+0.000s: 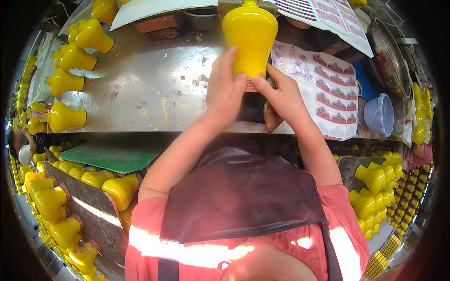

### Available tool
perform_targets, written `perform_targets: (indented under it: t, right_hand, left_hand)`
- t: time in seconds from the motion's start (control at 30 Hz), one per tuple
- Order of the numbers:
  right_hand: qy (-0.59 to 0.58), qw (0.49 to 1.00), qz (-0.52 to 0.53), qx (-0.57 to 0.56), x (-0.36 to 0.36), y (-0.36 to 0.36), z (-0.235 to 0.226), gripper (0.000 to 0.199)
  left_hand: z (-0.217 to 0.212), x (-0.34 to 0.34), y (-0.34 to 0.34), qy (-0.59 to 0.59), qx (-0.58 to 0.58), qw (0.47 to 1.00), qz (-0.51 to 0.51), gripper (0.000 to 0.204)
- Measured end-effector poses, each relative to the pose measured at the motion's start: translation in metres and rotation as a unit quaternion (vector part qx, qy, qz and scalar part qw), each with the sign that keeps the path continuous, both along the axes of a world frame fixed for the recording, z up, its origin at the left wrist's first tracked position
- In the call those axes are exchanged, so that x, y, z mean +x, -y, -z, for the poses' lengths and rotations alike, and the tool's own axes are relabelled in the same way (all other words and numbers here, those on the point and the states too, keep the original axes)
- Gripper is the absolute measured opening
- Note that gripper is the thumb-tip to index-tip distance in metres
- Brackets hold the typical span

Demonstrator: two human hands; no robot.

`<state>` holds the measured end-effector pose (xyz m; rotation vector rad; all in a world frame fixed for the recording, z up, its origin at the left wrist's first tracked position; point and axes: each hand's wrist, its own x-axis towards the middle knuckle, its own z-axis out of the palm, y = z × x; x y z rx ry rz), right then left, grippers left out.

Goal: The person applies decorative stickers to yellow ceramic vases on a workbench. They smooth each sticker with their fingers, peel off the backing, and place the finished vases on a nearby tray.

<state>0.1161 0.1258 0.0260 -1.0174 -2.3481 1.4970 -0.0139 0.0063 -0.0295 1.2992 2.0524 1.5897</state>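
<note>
the left hand (223, 93) and right hand (286, 95) are clasping the yellow vase (251, 42) above the bench (150, 79), beyond its near edge, thumbs apparently pressing its patterned band (251, 86); next is probably calling for even smoothing around.

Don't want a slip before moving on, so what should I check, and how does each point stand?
1. Left grip on the yellow vase: ok, touching its left side.
2. Right grip on the vase: ok, touching its right side.
3. Patterned band fully flat: cannot tell, thumbs partly cover it.
4. Printed sheet within reach: ok, beside the right grip.
5. Bucket apart from the vase: ok.
</note>
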Motion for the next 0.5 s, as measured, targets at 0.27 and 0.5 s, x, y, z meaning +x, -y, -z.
perform_targets:
  t: [0.27,0.5]
  right_hand:
    - [-0.072,0.994,-0.043,-0.071,0.008,-0.013,0.005,0.057]
    - [-0.079,0.996,-0.033,-0.018,0.006,-0.01,0.014,0.061]
  left_hand:
    - [0.0,-0.014,0.011,0.136,0.032,0.984,0.114,0.068]
    - [-0.001,-0.004,0.007,0.084,0.012,0.995,0.053,0.073]
